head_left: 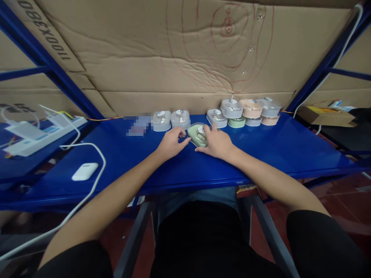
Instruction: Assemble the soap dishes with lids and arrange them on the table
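Note:
A green case (197,135) with a clear lid and a round label lies tilted on the blue table (116,154). My right hand (216,142) grips its right side, fingers over the top and thumb at the near edge. At its left edge is my left hand (174,143), fingers curled and thumb stretched toward the case, with a gap between them and nothing held. Two grey cases, one (162,120) beside the other (180,119), stand just behind my left hand.
At the back right, grey, orange (251,108) and green cases are stacked two high. Cardboard (130,46) rises behind the table. On the left lie a white earphone case (85,171), a white cable (101,158) and a power strip (46,135).

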### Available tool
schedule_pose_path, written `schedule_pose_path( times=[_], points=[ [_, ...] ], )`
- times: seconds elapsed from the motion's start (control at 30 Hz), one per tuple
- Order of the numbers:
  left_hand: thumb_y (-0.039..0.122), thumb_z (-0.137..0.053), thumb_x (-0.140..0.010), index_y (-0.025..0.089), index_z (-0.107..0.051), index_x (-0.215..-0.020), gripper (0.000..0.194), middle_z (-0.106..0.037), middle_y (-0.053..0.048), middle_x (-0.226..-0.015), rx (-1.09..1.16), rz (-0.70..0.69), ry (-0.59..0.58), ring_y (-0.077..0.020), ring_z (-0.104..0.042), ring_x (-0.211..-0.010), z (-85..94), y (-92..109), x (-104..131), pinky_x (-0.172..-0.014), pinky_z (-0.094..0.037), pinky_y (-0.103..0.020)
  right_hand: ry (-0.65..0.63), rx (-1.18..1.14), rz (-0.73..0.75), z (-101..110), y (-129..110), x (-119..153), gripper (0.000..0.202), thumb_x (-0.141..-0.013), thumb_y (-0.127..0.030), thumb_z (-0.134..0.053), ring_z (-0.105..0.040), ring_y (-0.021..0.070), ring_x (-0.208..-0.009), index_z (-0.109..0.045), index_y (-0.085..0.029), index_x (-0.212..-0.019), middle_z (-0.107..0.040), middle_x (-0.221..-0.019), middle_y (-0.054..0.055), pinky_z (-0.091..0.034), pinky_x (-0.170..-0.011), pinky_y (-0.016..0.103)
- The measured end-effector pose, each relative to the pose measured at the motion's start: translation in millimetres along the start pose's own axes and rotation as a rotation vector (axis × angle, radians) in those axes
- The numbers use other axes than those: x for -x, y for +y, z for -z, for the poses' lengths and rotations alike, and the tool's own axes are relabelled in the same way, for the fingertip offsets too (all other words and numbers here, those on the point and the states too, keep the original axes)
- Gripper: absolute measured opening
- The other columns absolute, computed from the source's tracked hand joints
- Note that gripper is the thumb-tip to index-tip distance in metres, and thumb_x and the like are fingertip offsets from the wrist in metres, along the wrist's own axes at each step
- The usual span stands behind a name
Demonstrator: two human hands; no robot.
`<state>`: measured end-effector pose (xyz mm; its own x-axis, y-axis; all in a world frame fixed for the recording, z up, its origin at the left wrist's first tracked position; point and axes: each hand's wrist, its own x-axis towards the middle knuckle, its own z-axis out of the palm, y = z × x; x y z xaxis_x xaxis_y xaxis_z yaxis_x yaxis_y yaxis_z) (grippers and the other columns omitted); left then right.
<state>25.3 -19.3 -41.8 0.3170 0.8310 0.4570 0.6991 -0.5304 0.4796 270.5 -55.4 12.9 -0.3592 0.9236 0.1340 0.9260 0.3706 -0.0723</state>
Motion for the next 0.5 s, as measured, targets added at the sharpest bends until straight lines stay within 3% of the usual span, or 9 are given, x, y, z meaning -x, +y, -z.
schedule_pose_path(
  times=[0.07,0.13,0.23,0.33,0.5],
  points=[
    [0.049,-0.072,-0.102,0.024,-0.073,-0.098,0.025,-0.085,-0.009,-0.097,0.015,-0.024,-0.066,-0.0283,-0.081,-0.089,-0.7,7,1,-0.091,-0.071,-0.05,0.027,0.021,-0.052,-1,-9,1,0.091,-0.101,-0.072,-0.087,-0.083,0.0507,-0.12,-0.059,-0.011,-0.162,-0.062,-0.161,0.038,-0.068,-0.097,0.055],
    [0.048,-0.072,-0.103,0.024,-0.078,-0.104,0.025,-0.086,-0.008,-0.1,0.058,-0.073,-0.13,-0.0268,-0.081,-0.088,-2.2,13,2,-0.091,-0.071,-0.048,0.032,0.041,-0.069,-2,-13,1,0.087,-0.106,-0.071,-0.08,-0.084,0.0498,-0.117,-0.058,-0.01,-0.163,-0.06,-0.161,0.039,-0.069,-0.094,0.054],
    [0.046,-0.072,-0.103,0.023,-0.081,-0.124,0.032,-0.089,-0.011,-0.124,0.086,-0.1,-0.137,-0.0296,-0.084,-0.105,-4.2,15,2,-0.101,-0.072,-0.05,0.016,0.044,-0.076,0,-9,-1,0.089,-0.11,-0.067,-0.076,-0.085,0.049,-0.117,-0.051,-0.005,-0.17,-0.056,-0.165,0.041,-0.069,-0.096,0.053],
    [0.044,-0.071,-0.103,0.022,-0.078,-0.139,0.042,-0.086,-0.013,-0.141,0.073,-0.073,-0.128,-0.0324,-0.084,-0.12,-5.0,12,2,-0.108,-0.072,-0.053,0.026,0.036,-0.095,1,-1,-2,0.092,-0.105,-0.059,-0.086,-0.08,0.0516,-0.125,-0.051,-0.005,-0.17,-0.051,-0.169,0.042,-0.068,-0.098,0.055],
    [0.042,-0.072,-0.104,0.017,-0.074,-0.146,0.048,-0.083,-0.018,-0.146,0.042,-0.061,-0.136,-0.0351,-0.084,-0.127,-6.3,6,3,-0.113,-0.07,-0.057,0.153,0.119,-0.08,-3,3,-2,0.061,-0.103,-0.046,-0.085,-0.07,0.0493,-0.132,-0.065,-0.012,-0.15,-0.063,-0.158,0.034,-0.067,-0.092,0.051]
  ],
)
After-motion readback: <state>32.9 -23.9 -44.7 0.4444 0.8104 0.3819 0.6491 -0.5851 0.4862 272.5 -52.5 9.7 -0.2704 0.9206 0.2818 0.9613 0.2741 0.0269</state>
